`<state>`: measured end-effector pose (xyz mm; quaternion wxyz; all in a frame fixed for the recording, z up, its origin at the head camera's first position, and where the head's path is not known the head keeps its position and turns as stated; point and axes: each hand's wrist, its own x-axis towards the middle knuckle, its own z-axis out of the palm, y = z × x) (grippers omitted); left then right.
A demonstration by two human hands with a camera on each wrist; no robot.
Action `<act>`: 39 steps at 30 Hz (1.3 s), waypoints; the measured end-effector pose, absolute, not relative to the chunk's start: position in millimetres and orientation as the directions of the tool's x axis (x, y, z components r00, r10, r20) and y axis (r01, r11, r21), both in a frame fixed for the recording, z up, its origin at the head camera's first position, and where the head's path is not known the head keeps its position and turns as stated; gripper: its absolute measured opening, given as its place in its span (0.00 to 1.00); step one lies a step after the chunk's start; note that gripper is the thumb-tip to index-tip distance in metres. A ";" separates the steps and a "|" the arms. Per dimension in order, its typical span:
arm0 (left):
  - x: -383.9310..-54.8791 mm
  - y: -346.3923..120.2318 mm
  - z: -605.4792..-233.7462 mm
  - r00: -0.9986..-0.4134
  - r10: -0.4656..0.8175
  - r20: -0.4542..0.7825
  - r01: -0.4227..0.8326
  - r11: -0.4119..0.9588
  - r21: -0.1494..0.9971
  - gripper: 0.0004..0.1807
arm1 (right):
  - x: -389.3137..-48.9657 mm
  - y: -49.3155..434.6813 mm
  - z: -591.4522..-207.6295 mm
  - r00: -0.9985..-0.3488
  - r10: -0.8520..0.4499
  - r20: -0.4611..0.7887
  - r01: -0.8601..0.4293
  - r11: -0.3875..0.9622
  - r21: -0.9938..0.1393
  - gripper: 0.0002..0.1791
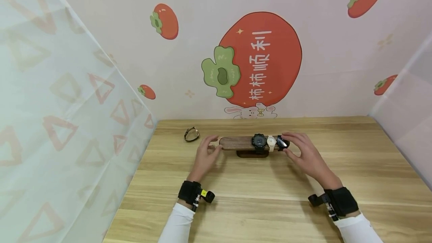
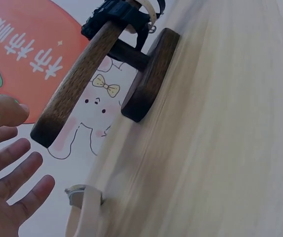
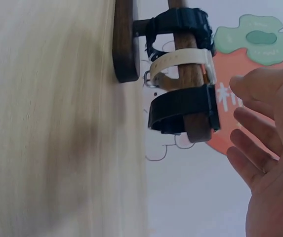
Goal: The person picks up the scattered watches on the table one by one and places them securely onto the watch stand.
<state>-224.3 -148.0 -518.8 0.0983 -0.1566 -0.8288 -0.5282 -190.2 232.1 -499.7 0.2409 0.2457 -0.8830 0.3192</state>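
Reading a dial centred on the watch stand (image 1: 236, 143), my white sleeves (image 1: 177, 223) come in nearest, under black wristbands (image 1: 189, 191) at 8 and 4 o'clock. The tabletop (image 1: 263, 198) gives me room between my forearms at 6 o'clock, and more stretches out past my right arm.

My left hand (image 1: 206, 156), just under 9 o'clock, has thumb and fingers spread wide about the bar's left end. My right hand (image 1: 308, 156), just under 3 o'clock, is spread likewise at the other end; I cannot tell whether either touches.

The bar overhangs its base (image 1: 252, 154) on both sides. Wood shows along its left half; towards 3 o'clock it carries a chunky black watch (image 1: 259, 141), a cream watch (image 1: 271, 142) and, at the end, a dark watch (image 1: 283, 143). A loose watch (image 2: 91, 212) lies just past 9 o'clock, beyond my left fingertips. Behind, at 12, the table's back edge meets the persimmon-printed wall (image 1: 337, 66).
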 end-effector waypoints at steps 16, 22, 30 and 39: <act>-249.1 -173.9 -518.7 -0.924 0.142 0.356 0.364 0.611 0.703 0.22 | -163.5 206.3 -513.9 -0.684 -0.383 0.622 -0.701 0.580 -0.414 0.25; -258.0 -184.1 -518.9 -0.922 0.146 0.357 0.364 0.639 0.678 0.23 | -160.0 194.2 -522.4 -0.680 -0.406 0.611 -0.712 0.562 -0.420 0.25; -274.2 -201.3 -517.8 -0.923 0.115 0.368 0.341 0.690 0.639 0.22 | -159.7 184.2 -527.9 -0.686 -0.429 0.588 -0.716 0.541 -0.440 0.20; -289.9 -216.0 -530.7 -0.911 0.097 0.402 0.340 0.728 0.595 0.25 | -159.7 179.7 -535.8 -0.688 -0.420 0.592 -0.714 0.540 -0.446 0.18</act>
